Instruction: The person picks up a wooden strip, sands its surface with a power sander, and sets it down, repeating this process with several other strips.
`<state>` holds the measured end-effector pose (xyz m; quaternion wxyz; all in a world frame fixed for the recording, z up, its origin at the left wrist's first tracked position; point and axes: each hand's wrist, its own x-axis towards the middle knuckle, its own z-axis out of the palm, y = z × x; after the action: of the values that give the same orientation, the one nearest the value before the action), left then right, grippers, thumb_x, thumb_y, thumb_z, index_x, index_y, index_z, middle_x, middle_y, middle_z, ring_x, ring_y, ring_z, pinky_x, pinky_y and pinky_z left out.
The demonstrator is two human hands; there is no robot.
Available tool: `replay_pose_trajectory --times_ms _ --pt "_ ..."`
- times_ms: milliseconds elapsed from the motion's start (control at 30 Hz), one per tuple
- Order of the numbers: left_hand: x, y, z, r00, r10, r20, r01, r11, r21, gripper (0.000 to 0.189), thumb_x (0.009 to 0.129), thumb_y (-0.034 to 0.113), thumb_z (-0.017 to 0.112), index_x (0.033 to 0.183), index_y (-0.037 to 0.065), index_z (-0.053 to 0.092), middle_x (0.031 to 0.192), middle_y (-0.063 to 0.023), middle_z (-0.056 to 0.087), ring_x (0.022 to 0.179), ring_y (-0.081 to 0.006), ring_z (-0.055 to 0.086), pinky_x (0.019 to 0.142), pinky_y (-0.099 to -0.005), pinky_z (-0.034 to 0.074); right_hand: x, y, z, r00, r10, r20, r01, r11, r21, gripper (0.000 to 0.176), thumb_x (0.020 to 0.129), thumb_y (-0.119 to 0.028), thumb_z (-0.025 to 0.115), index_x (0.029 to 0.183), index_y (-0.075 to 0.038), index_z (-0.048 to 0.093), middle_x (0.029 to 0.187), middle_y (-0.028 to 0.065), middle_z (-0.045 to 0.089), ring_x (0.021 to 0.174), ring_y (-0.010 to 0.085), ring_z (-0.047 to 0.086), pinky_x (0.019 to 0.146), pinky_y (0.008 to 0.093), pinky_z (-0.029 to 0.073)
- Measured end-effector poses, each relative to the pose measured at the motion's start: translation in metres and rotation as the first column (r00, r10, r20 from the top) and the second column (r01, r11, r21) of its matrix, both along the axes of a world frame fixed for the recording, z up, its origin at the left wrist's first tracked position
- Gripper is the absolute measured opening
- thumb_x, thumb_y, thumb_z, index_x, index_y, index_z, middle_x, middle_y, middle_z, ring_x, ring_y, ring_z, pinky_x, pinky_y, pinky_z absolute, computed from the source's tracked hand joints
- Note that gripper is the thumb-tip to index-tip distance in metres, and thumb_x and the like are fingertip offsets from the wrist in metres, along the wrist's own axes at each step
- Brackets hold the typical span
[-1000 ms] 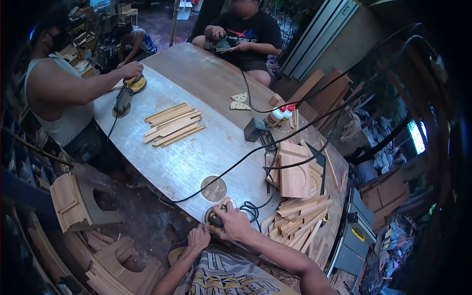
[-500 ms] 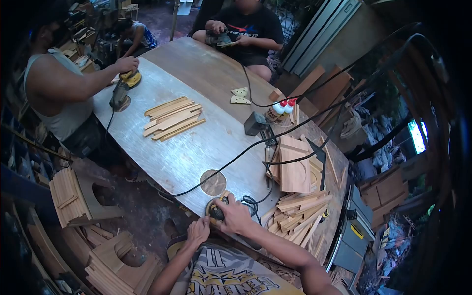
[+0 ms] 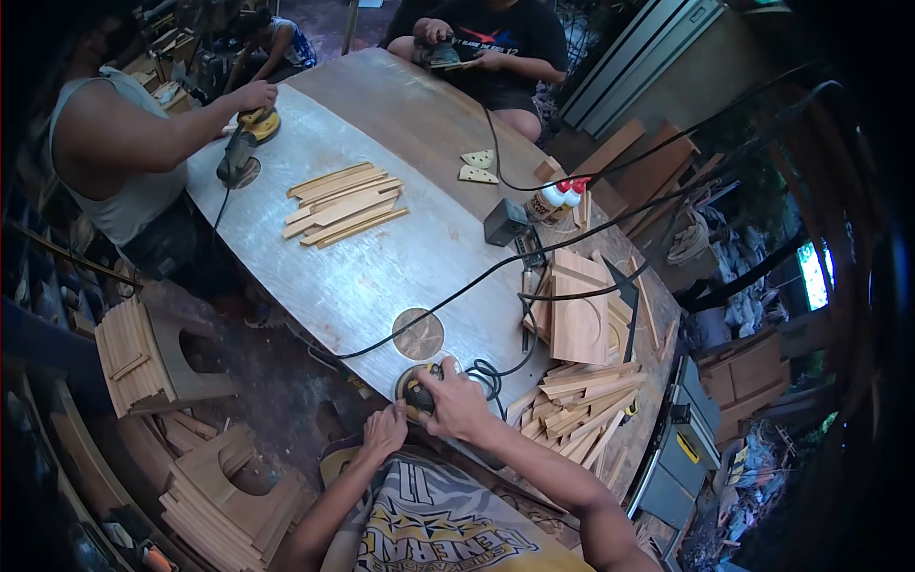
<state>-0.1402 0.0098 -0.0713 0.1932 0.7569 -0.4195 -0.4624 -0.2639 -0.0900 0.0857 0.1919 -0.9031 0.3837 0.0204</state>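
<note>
At the near edge of a broad bench (image 3: 367,276), a worker's right hand (image 3: 456,404) is closed over the top of a round sander (image 3: 414,389), while the left hand (image 3: 385,429) meets the tool's near left side with fingers bent. How far the left hand is open, and whether it grips a piece there, cannot be told. Just beyond the sander lies a round cutout (image 3: 418,332); loops of black cord (image 3: 488,375) sit just to its right. Wooden strips (image 3: 345,205) lie side by side toward the far left, and a looser heap of strips (image 3: 586,405) lies at near right, below wooden panels (image 3: 579,319). Farther back are a dark box (image 3: 506,222), red-capped bottles (image 3: 551,197) and two pale spotted pieces (image 3: 477,167). At far left, a person in a sleeveless top (image 3: 119,138) holds a yellow sander (image 3: 255,126); across the far end, a person in a black T-shirt (image 3: 505,33) holds another power tool (image 3: 438,55).
</note>
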Motion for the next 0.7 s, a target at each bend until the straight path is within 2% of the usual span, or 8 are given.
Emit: replay_pose_trajectory --times_ms 167,333,367,533,600,700 --pt "0.001 0.007 -0.005 1.0 -0.018 0.016 0.018 1.0 0.003 0.072 0.105 0.056 0.024 0.11 0.001 0.07 0.105 -0.0367 0.066 0.108 -0.0554 0.06 0.098 -0.0618 0.044 -0.005 -0.012 0.002 1.0 -0.021 0.013 0.021 0.999 -0.032 0.073 0.071 -0.032 0.081 0.135 -0.022 0.049 0.107 0.0257 0.051 0.079 0.0466 0.066 0.066 0.0533 0.056" --pt "0.003 0.004 0.012 0.999 -0.036 0.025 0.035 0.999 0.035 0.072 0.105 0.057 0.026 0.105 0.001 0.071 0.103 -0.0358 0.067 0.107 -0.0543 0.061 0.097 -0.0609 0.045 -0.006 -0.011 0.008 0.996 -0.069 -0.063 0.07 0.997 0.012 0.071 0.072 -0.034 0.081 0.134 -0.021 0.051 0.106 0.0251 0.051 0.082 0.045 0.066 0.067 0.0528 0.056" --pt "0.003 0.004 0.015 0.999 -0.032 0.011 0.032 0.999 0.031 0.072 0.105 0.057 0.026 0.103 0.001 0.072 0.102 -0.0355 0.067 0.106 -0.0542 0.061 0.097 -0.0607 0.045 -0.006 -0.006 0.005 0.999 -0.041 -0.009 0.041 0.999 0.002 0.071 0.071 -0.034 0.081 0.135 -0.022 0.051 0.107 0.0253 0.052 0.081 0.0458 0.066 0.067 0.0528 0.056" --pt "0.001 0.014 0.01 0.999 -0.05 0.02 0.049 0.998 0.031 0.073 0.105 0.058 0.027 0.106 0.0 0.071 0.104 -0.0349 0.068 0.106 -0.0543 0.061 0.097 -0.0607 0.045 -0.016 -0.012 0.003 0.999 -0.031 0.032 0.031 1.0 0.002 0.072 0.072 -0.033 0.081 0.136 -0.022 0.051 0.108 0.0249 0.053 0.079 0.0458 0.067 0.068 0.0543 0.055" --pt "0.003 0.016 0.009 0.998 -0.048 0.034 0.047 0.998 0.031 0.073 0.105 0.058 0.026 0.107 0.0 0.07 0.106 -0.0347 0.068 0.107 -0.0541 0.061 0.097 -0.0607 0.044 -0.017 -0.02 0.005 0.994 -0.09 -0.069 0.088 0.996 -0.031 0.073 0.07 -0.035 0.081 0.135 -0.022 0.051 0.108 0.0242 0.054 0.081 0.0439 0.067 0.069 0.0521 0.056" --pt "0.002 0.012 0.012 0.998 -0.053 0.025 0.052 0.997 0.053 0.074 0.104 0.059 0.026 0.107 0.0 0.07 0.108 -0.0345 0.067 0.111 -0.0521 0.061 0.099 -0.0607 0.043 -0.018 -0.011 0.005 0.998 -0.053 -0.045 0.051 0.998 -0.039 0.074 0.07 -0.035 0.081 0.136 -0.022 0.051 0.108 0.0237 0.054 0.08 0.0433 0.067 0.068 0.0518 0.056"
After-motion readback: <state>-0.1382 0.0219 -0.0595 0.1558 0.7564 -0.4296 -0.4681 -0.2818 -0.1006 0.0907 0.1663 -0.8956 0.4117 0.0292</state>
